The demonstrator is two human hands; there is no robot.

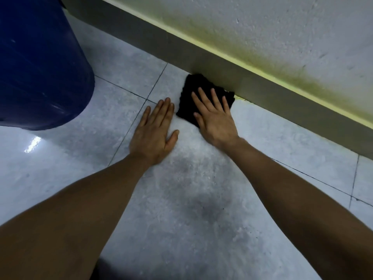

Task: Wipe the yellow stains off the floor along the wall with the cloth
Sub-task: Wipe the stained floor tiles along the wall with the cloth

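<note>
Right hand (215, 120) pressing black cloth (194, 91) flat against skirting (262, 91), fingers spread, left hand (156, 130) lying open-palmed on floor (191, 199) beside it, blue bin (40, 63) nearby

Black cloth (198, 87) flat on floor (201, 199) against baseboard (262, 81)

You see: cloth (198, 91) black | floor (201, 199) pale grey mottled tiles, dark grout lines | skirting (262, 85) grey | wall (282, 27) white with yellow-green staining | barrel (40, 67) dark blue
</note>
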